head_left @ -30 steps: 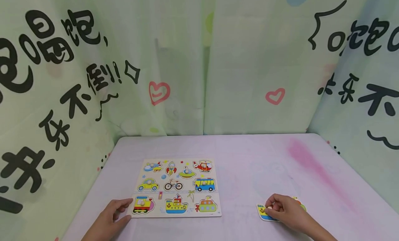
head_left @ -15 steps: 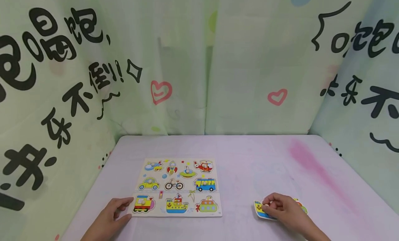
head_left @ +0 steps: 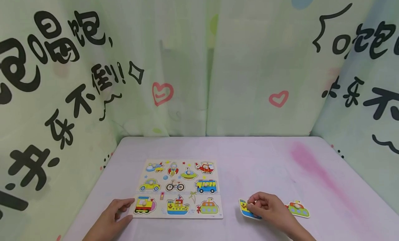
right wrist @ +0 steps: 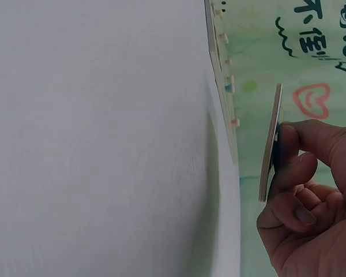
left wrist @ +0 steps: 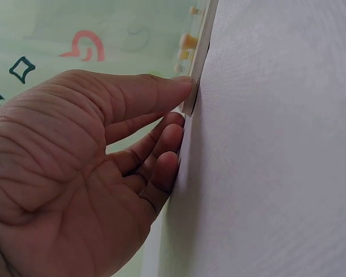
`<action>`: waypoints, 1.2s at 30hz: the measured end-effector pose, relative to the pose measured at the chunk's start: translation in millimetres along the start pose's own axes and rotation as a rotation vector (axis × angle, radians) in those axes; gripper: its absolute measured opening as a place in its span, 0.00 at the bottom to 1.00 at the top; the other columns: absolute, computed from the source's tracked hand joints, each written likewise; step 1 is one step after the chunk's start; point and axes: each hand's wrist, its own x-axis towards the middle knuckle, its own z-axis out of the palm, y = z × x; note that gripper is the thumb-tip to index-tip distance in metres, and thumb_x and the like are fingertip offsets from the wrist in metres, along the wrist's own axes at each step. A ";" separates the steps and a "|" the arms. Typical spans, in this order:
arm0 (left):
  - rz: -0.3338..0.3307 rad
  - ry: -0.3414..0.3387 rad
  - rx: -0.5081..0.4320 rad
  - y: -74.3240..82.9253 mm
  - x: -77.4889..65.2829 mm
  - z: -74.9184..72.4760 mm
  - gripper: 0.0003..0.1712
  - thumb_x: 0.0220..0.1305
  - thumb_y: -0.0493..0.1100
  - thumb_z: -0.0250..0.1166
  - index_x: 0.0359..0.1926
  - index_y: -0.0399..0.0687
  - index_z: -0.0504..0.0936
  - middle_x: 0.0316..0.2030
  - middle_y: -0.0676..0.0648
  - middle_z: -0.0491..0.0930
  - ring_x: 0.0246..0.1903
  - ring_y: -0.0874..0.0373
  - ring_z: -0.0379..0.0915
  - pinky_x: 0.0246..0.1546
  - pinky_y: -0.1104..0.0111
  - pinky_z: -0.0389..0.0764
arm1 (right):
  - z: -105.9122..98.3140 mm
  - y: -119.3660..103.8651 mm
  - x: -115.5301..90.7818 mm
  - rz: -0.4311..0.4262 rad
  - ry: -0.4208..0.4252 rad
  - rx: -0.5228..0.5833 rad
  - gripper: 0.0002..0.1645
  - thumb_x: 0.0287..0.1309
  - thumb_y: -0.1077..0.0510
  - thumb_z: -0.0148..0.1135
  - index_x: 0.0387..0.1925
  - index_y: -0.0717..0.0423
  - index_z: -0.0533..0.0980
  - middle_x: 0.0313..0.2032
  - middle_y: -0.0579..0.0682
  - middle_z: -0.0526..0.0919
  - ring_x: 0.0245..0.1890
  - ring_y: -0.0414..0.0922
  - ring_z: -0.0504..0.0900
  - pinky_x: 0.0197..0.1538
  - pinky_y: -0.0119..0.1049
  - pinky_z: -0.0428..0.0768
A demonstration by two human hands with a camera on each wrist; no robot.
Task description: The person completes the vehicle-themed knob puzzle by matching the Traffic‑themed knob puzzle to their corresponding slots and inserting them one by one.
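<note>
My left hand (head_left: pixel 109 218) rests at the near left corner of a wooden puzzle board (head_left: pixel 177 190), with thumb and index fingertip against its edge. The left wrist view shows the thumb tip (left wrist: pixel 183 85) right at the board's edge, the other fingers loosely bent. To the right of the board, my right hand (head_left: pixel 271 209) pinches a boat puzzle piece (head_left: pixel 244 209), partly covered by the fingers. Seen edge-on in the right wrist view, that piece (right wrist: pixel 270 147) is tilted and raised off the table. A matching boat picture (head_left: pixel 178 206) shows in the board's bottom row.
A green submarine puzzle piece (head_left: pixel 298 209) lies on the table right of my right hand, partly hidden by it. The pale table (head_left: pixel 249 154) has a pink smear at its right. Curtains with black writing and red hearts hang around the back and sides.
My right hand has lifted the boat piece and carried it left toward the board, uncovering more of the submarine piece. The left hand has stayed at the board's corner.
</note>
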 end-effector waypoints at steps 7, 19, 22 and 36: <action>0.004 0.002 -0.001 -1.8 0.0 0.7 0.30 0.62 0.39 0.73 0.65 0.43 0.77 0.47 0.51 0.73 0.45 0.60 0.67 0.42 0.73 0.74 | 22.8 -10.8 9.4 0.011 -0.022 0.029 0.15 0.64 0.52 0.70 0.42 0.61 0.79 0.24 0.47 0.78 0.23 0.38 0.74 0.28 0.29 0.72; -0.025 -0.007 -0.004 0.3 3.3 3.2 0.31 0.62 0.40 0.73 0.65 0.42 0.77 0.49 0.51 0.74 0.47 0.57 0.68 0.42 0.72 0.74 | 56.3 -36.4 24.3 -0.037 -0.089 0.088 0.14 0.65 0.53 0.69 0.41 0.61 0.79 0.24 0.46 0.78 0.23 0.37 0.73 0.26 0.27 0.70; -0.029 -0.004 -0.002 -0.2 3.7 4.0 0.31 0.62 0.40 0.73 0.65 0.43 0.77 0.49 0.51 0.74 0.47 0.57 0.68 0.42 0.72 0.74 | 65.2 -43.3 27.3 -0.060 -0.116 0.103 0.14 0.65 0.53 0.69 0.40 0.61 0.79 0.24 0.46 0.78 0.23 0.37 0.72 0.26 0.27 0.70; -0.031 -0.008 0.009 3.8 2.2 2.4 0.30 0.63 0.41 0.73 0.66 0.44 0.77 0.49 0.51 0.73 0.47 0.57 0.68 0.44 0.69 0.76 | 99.6 -60.8 43.5 -0.122 -0.216 0.118 0.11 0.65 0.54 0.70 0.37 0.58 0.79 0.23 0.45 0.78 0.24 0.37 0.74 0.28 0.25 0.72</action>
